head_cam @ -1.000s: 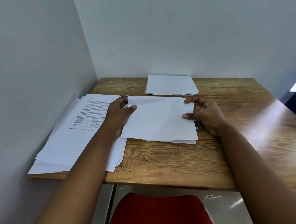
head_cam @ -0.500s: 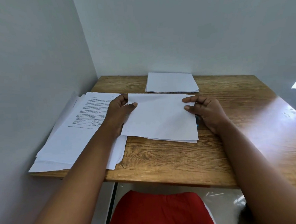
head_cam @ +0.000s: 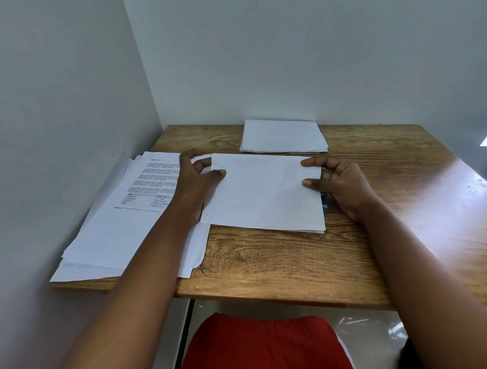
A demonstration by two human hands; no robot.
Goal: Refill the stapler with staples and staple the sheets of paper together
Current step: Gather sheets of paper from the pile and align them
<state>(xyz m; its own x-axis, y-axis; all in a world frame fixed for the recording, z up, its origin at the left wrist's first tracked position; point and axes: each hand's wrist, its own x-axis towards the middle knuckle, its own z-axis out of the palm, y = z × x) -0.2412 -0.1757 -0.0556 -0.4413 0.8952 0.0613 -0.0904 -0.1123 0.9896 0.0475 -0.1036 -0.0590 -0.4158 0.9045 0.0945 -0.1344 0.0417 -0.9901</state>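
Note:
A small set of blank white sheets [head_cam: 265, 193] lies on the wooden table [head_cam: 283, 258] in front of me. My left hand [head_cam: 195, 184] holds its left edge, thumb on top of the paper and fingers curled at the edge. My right hand [head_cam: 338, 183] pinches the right edge between thumb and fingers. A bit of a blue object [head_cam: 325, 204], mostly hidden, pokes out under the sheets' right edge beside my right palm; I cannot tell what it is. No stapler is plainly in view.
A loose pile of printed pages [head_cam: 120, 221] covers the table's left side against the wall and overhangs the front edge. Another small white stack [head_cam: 283, 135] sits at the back by the wall. A red seat [head_cam: 262, 349] shows below the table.
The sheets and both hands have stayed nearly in place. My left fingers have shifted slightly along the top left corner of the sheets. The camera has tilted a little.

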